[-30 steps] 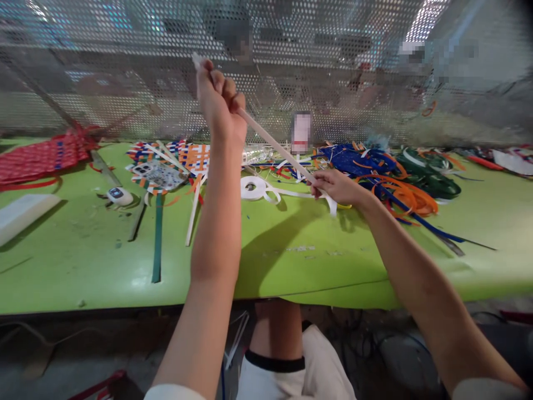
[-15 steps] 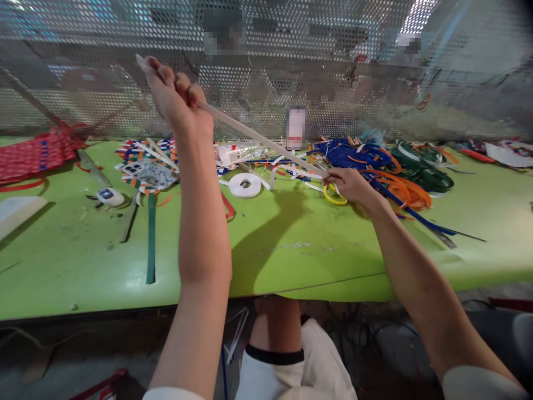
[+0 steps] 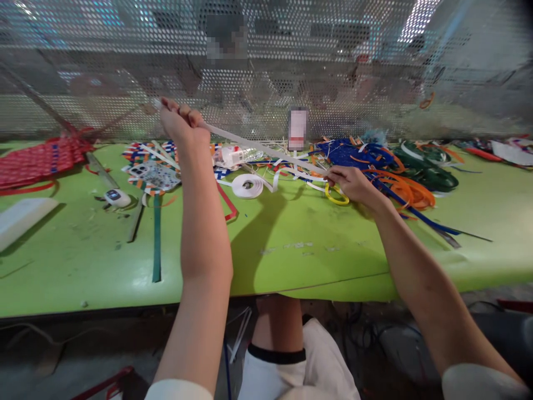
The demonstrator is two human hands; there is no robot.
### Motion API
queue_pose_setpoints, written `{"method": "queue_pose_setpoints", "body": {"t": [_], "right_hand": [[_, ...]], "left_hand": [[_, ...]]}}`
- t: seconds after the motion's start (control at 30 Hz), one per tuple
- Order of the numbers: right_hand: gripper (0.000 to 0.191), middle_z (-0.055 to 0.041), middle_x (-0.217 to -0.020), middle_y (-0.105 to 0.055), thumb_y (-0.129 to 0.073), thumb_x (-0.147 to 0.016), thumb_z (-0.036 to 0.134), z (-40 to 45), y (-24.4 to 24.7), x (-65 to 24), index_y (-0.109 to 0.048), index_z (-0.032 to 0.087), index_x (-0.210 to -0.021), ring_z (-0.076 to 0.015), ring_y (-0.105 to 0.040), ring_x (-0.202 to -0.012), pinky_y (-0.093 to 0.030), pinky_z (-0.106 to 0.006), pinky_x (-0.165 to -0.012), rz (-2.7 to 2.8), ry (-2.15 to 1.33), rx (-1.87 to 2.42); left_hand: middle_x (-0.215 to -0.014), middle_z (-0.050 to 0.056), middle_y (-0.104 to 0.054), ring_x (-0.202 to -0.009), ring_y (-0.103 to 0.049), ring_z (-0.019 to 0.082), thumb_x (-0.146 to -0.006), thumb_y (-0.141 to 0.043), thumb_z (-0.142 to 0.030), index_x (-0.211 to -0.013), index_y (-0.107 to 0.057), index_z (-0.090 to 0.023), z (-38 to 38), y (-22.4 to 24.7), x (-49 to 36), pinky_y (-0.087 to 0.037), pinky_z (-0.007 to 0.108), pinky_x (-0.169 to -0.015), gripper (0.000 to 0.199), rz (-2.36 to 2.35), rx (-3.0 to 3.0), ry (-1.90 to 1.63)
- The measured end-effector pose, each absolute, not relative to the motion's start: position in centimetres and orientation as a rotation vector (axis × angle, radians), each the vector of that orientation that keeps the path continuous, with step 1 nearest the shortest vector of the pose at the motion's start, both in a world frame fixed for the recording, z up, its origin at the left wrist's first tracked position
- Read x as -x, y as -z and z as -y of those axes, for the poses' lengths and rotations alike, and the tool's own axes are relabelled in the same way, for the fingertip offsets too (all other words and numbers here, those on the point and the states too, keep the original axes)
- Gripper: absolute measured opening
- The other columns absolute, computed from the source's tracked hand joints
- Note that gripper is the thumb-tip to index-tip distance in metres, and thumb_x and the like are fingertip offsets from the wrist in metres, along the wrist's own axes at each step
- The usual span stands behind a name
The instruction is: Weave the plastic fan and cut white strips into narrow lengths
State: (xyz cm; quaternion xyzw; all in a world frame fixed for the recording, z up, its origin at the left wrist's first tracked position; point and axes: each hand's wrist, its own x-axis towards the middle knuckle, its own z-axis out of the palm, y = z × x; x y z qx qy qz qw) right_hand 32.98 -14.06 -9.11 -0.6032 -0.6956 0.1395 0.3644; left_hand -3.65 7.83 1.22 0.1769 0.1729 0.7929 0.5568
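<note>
A white flat strap (image 3: 262, 147) runs slantwise between my two hands, high on the left and low on the right. My left hand (image 3: 183, 119) is raised in front of the mesh, its fingers closed round the strap, whose end pokes out beyond them. My right hand (image 3: 347, 183) pinches the lower end close above the table. Yellow scissor handles (image 3: 336, 194) show just under the right fingers; whether that hand also touches them I cannot tell. Below the strap lies a white strap roll (image 3: 247, 186) with its loose end curling to the right.
On the green table (image 3: 312, 272) lie orange strap coils (image 3: 410, 189), a dark green bundle (image 3: 435, 172), blue woven pieces (image 3: 341, 153), a clear plastic bottle (image 3: 235, 155) and a patterned phone (image 3: 156, 175). A red woven piece (image 3: 37, 164) lies far left. Perforated metal mesh (image 3: 266, 78) stands behind.
My left hand has come down and slightly right, so the strap slopes less steeply. My right hand stays almost where it was. The view has shifted slightly.
</note>
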Motion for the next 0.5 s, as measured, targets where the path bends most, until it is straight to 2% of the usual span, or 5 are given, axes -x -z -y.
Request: {"method": "queue_pose_setpoints", "body": {"t": [0.13, 0.27, 0.37, 0.5], "right_hand": [[0.039, -0.0075, -0.083, -0.071, -0.058, -0.102, 0.055, 15.1, 9.3, -33.1, -0.068, 0.023, -0.081, -0.0225, -0.061, -0.077, -0.045, -0.037, -0.076, 1.798, -0.394, 1.545], [0.039, -0.0071, -0.082, -0.073, -0.058, -0.103, 0.053, 16.2, 9.6, -33.5, -0.069, 0.023, -0.081, -0.0231, -0.064, -0.076, -0.045, -0.037, -0.075, 1.803, -0.341, 1.571], [0.038, -0.0068, -0.078, -0.072, -0.055, -0.102, 0.05, 16.3, 9.7, -33.8, -0.067, 0.023, -0.079, -0.0225, -0.062, -0.071, -0.044, -0.036, -0.072, 1.759, -0.188, 1.583], [0.034, -0.0069, -0.075, -0.071, -0.051, -0.1, 0.045, 16.1, 9.3, -33.6, -0.065, 0.023, -0.078, -0.0227, -0.063, -0.07, -0.044, -0.036, -0.072, 1.753, -0.046, 1.566]], "left_hand": [[-0.073, -0.005, -0.011, -0.055, -0.007, 0.014, -0.123, -0.019, -0.022, -0.089, -0.031, -0.023, -6.0, -2.2, 2.9, -0.012, 0.024, -0.051, 0.037, -0.363, -0.381, -1.836], [-0.069, -0.008, -0.011, -0.054, -0.006, 0.013, -0.119, -0.02, -0.015, -0.084, -0.03, -0.023, -7.4, -0.6, 2.6, -0.013, 0.028, -0.053, 0.037, -0.418, -0.375, -1.786], [-0.064, -0.008, -0.009, -0.054, -0.008, 0.016, -0.11, -0.023, -0.008, -0.078, -0.023, -0.025, -10.3, 1.9, 2.7, -0.017, 0.031, -0.055, 0.037, -0.562, -0.462, -1.697], [-0.06, -0.008, -0.004, -0.055, -0.01, 0.017, -0.087, -0.049, -0.01, -0.071, -0.018, -0.026, -14.5, 5.0, 3.2, -0.021, 0.034, -0.06, 0.038, -0.67, -0.771, -1.614]]}}
